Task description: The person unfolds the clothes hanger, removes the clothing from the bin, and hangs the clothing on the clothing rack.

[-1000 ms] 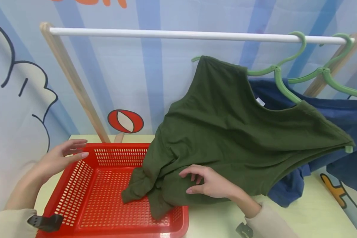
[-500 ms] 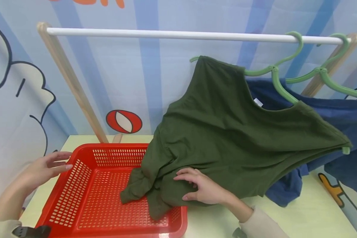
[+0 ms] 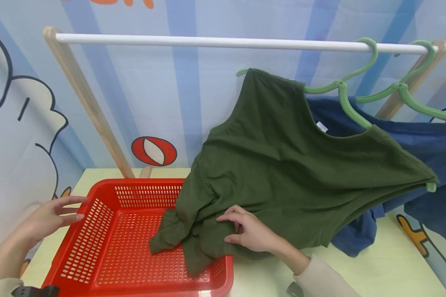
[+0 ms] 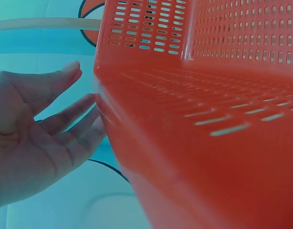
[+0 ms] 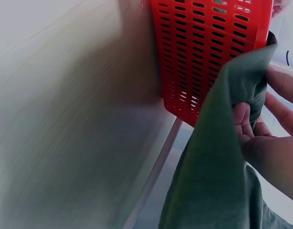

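A dark green shirt [image 3: 267,161] hangs on a green hanger [image 3: 343,88] from the white rod, its lower left part bunched and draped over the right rim of a red plastic basket [image 3: 107,183]. My right hand [image 3: 254,233] is at the shirt's lower part, fingers loosely bent, with a gap between thumb and index finger. In the right wrist view, its lower fingertips lie against a fold of the green cloth. My left hand [image 3: 44,220] is spread at the basket's left rim. The left wrist view shows its fingertips [image 4: 96,126] at the outer side of the rim.
A wooden rack with a white rod [image 3: 208,42] stands behind the basket. Another green hanger at the right end carries a dark blue garment [image 3: 412,140], partly behind the green shirt. The pale table [image 3: 390,268] lies beneath; a printed cloth backdrop is behind.
My left hand has moved left and down, from above the basket's corner to its left rim. The right hand has shifted slightly left over the shirt. Shirt and basket look unchanged.
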`<state>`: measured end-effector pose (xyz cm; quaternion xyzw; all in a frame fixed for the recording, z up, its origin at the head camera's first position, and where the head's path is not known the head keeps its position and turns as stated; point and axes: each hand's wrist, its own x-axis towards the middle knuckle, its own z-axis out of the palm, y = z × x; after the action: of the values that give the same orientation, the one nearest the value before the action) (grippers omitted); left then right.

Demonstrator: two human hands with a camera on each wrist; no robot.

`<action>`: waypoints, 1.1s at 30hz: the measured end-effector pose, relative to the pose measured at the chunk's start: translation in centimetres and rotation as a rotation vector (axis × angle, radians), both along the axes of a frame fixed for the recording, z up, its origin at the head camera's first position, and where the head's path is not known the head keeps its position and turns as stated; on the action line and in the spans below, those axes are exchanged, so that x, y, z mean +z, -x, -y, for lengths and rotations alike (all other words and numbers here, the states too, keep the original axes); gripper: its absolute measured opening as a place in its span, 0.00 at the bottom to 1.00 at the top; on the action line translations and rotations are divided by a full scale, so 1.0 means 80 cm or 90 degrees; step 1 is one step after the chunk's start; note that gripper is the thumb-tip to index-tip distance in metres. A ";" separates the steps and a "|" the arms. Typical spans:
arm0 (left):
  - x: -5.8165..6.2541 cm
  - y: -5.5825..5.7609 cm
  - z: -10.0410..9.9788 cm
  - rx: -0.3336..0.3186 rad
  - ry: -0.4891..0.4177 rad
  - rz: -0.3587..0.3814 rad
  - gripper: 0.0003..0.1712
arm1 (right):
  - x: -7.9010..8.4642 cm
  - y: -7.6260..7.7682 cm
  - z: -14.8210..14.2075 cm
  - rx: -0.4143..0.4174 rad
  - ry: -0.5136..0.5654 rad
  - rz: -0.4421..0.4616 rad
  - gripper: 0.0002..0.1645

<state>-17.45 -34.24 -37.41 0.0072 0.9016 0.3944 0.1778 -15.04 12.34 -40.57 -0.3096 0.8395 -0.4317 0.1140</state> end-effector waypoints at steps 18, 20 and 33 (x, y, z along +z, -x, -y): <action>0.004 0.006 0.000 0.011 0.007 0.053 0.33 | 0.012 0.011 -0.055 -0.025 0.082 0.008 0.15; 0.005 0.006 0.000 0.010 0.008 0.055 0.34 | 0.016 0.013 -0.071 -0.040 0.083 0.009 0.15; 0.007 0.005 -0.002 0.005 0.024 0.040 0.36 | 0.009 0.019 -0.093 -0.070 0.061 0.051 0.17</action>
<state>-17.82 -34.05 -36.86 -0.0123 0.9029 0.3778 0.2047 -16.58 19.80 -39.87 -0.2510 0.8284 -0.4888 0.1086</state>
